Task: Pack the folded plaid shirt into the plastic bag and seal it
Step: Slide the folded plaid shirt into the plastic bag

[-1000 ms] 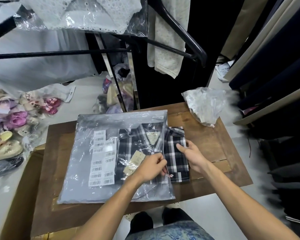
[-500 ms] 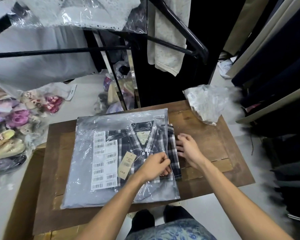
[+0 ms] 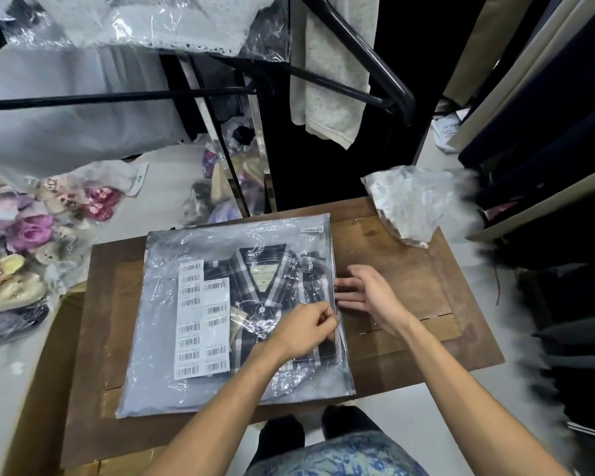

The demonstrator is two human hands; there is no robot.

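A clear plastic bag [image 3: 172,369] with several white barcode stickers lies flat on the brown wooden table [image 3: 409,269]. The folded black-and-white plaid shirt [image 3: 255,286] lies wholly inside it, collar toward the far side, a tan tag on top. My left hand [image 3: 303,329] pinches the bag's open right edge from above. Beside it, my right hand [image 3: 371,295] rests flat on the table, fingers spread, with its fingertips touching the bag's right edge.
A crumpled plastic bag [image 3: 409,204] sits on the table's far right corner. Black clothes-rail bars [image 3: 364,60] and hanging garments overhang the far side. Bagged shoes [image 3: 18,262] pile on the floor at left. Dark stacked fabric stands at right.
The shirt has slid left, fully into the bag. My right hand has come off the shirt and now lies flat at the bag's opening. My left hand keeps its pinch.
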